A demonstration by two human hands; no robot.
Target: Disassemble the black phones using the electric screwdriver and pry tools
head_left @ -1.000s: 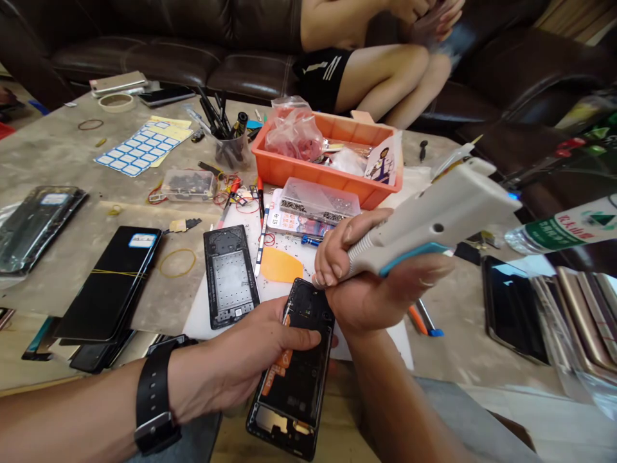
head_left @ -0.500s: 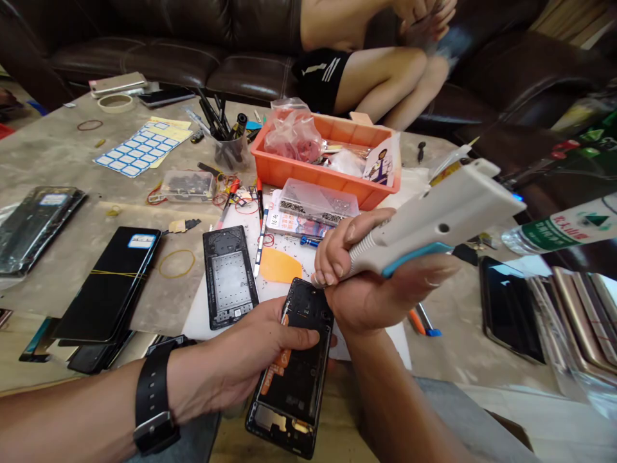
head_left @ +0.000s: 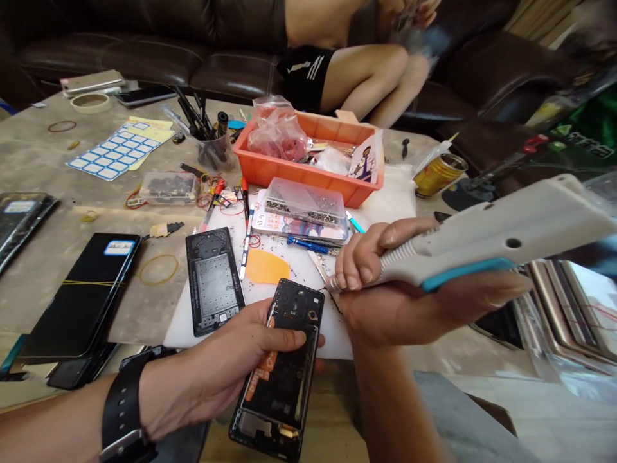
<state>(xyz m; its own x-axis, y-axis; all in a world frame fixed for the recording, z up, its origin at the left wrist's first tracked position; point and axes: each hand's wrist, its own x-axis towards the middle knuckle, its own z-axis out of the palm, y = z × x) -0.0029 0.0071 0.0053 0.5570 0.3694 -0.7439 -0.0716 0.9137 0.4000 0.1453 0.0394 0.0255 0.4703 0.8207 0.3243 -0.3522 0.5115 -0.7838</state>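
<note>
My left hand point(head_left: 253, 347) grips an opened black phone point(head_left: 286, 379), thumb across its inner face. Orange printed marks and bare metal parts show inside it. My right hand point(head_left: 400, 296) is wrapped round a grey electric screwdriver point(head_left: 477, 238) with a blue lever, tilted with its nose down to the left. A thin dark tip shows beside the phone's top right corner, apart from its face. Left of the phone, a black phone frame point(head_left: 215, 280) lies on a white mat point(head_left: 186, 325).
An orange bin point(head_left: 308, 177) of bags and parts stands behind a clear screw case point(head_left: 306, 206). Banded black phones point(head_left: 89, 289) lie left; more phones point(head_left: 569, 308) stand in a row at right. A yellow can point(head_left: 441, 173) is further back. Another person's legs point(head_left: 366, 77) are across the table.
The electric screwdriver and my right hand have moved right, away from the phone's top. More of the phone's upper end shows now. The view has shifted slightly.
</note>
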